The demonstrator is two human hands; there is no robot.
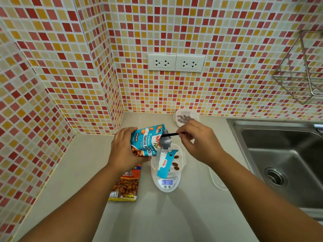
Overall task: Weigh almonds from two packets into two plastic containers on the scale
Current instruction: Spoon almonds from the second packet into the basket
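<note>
Gripping the blue almond packet (146,141) in my left hand (125,147), I tilt it above the scale (167,184), its torn strip hanging over the container (181,158) sitting there with a few almonds (176,163). My right hand (195,140) pinches a black spoon (170,135) into the packet's mouth. Left of the scale lies the yellow packet (126,185); behind it, a second container (186,117).

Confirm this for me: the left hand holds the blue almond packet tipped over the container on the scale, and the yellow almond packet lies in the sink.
Not quite. The left hand does hold the blue almond packet tipped over the container on the scale, but the yellow almond packet lies on the counter left of the scale, not in the sink. The head view shows it.
</note>
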